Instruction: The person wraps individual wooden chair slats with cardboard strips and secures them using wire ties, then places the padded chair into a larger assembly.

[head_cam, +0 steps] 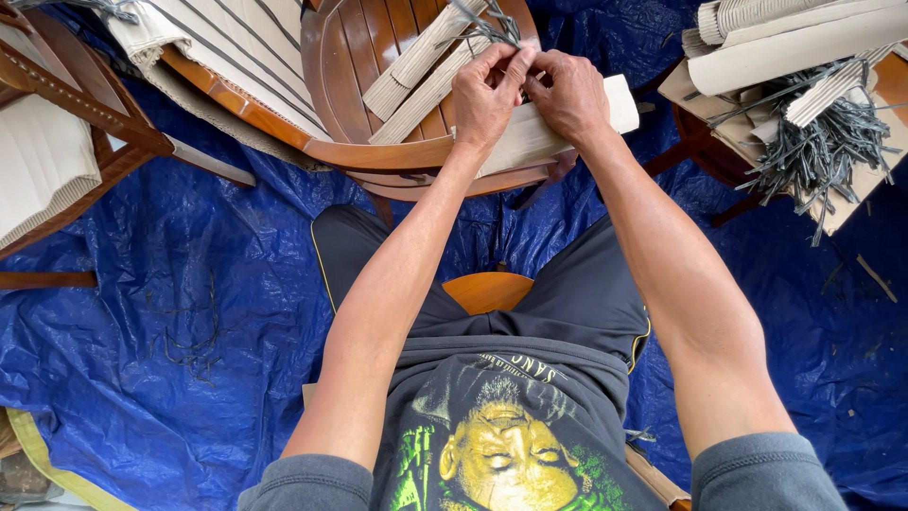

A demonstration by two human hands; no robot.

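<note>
My left hand (487, 95) and my right hand (569, 93) meet over a pale ribbed strip (530, 142) that lies across the front rim of a round wooden chair seat (350, 57). Both hands pinch thin dark strands (487, 24) that rise from the strip toward the top of the view. The fingertips of the two hands touch each other around those strands. Two more pale ribbed strips (421, 71) lie side by side on the slatted seat just left of my left hand.
A blue tarp (189, 312) covers the floor. A second wooden chair with pale strips (57, 123) stands at the left. At the right, a board holds rolled pale strips (785, 43) and a heap of dark strand offcuts (818, 147). I sit on a small wooden stool (487, 291).
</note>
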